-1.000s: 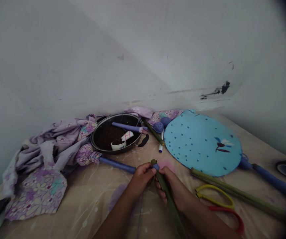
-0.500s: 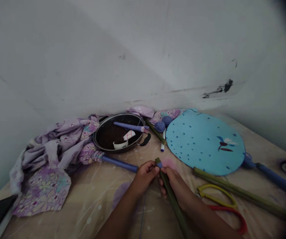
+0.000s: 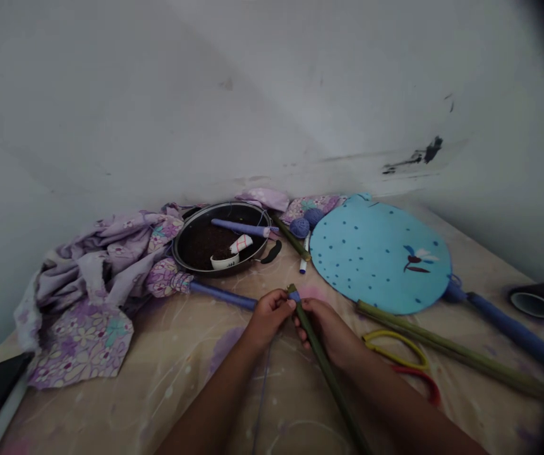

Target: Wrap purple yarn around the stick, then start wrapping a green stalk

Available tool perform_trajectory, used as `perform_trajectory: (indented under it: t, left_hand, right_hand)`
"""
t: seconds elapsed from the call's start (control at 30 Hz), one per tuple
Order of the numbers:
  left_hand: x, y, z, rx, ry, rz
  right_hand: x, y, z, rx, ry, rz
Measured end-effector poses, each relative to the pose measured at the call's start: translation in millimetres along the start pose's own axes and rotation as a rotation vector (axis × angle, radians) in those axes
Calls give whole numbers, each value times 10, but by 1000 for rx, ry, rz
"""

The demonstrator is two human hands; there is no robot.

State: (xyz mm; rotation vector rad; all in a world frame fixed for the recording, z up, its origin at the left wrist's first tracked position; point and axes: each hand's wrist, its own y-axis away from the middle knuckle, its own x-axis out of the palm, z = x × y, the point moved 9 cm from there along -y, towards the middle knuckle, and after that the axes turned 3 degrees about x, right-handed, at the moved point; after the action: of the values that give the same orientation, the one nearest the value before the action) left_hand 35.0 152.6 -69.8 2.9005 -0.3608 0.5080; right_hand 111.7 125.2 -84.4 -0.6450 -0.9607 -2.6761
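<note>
A long green stick (image 3: 325,370) runs from the lower edge up to the middle of the table. A small band of blue yarn (image 3: 294,296) is wound near its top end. My left hand (image 3: 268,316) pinches the stick's tip at the blue band. My right hand (image 3: 328,332) is wrapped round the stick just below. A thin blue thread (image 3: 261,392) trails down from the hands towards me.
A dark pan (image 3: 222,237) with a white cup and a blue-wrapped stick sits behind, beside crumpled floral cloth (image 3: 86,297). A round blue fan (image 3: 378,253) with a blue handle lies right. Another green stick (image 3: 447,351), yellow-and-red scissors (image 3: 402,363), yarn balls (image 3: 300,226) and a tape roll (image 3: 534,303) are nearby.
The view shifted slightly, so everything sits a little higher in the picture. Both hands keep the same hold on the stick's top end, with only small finger movement.
</note>
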Motion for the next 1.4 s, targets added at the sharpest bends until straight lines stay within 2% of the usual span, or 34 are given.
perform_trajectory:
  t: [0.1,0.2,0.3,0.43,0.63,0.97,1.2,1.4]
  left_hand:
    - [22,18,3,9,-9,14]
    - [46,33,-9,-2,-12,33]
    - [47,32,-20,-18,-10,41]
    - [20,9,13,-34,-10,42]
    - [-64,-27,96,-11,-40,-33]
    - [22,-7,34,-11,-47,60]
    - [51,-7,73,-16,-17,62]
    - [21,-22,36,11,-68,45]
  right_hand:
    - [-14,-28,-67,91,-29,20]
    - [-10,-53,-93,119,-50,43]
    - [-11,-53,-77,85,-52,27]
    - [3,-7,19,-29,-33,-21]
    - [-35,29,123,-105,63,-117]
    - [-25,9,63,-54,85,-92]
    - [19,52,85,-66,86,-40]
    - [23,103,49,-13,111,-69]
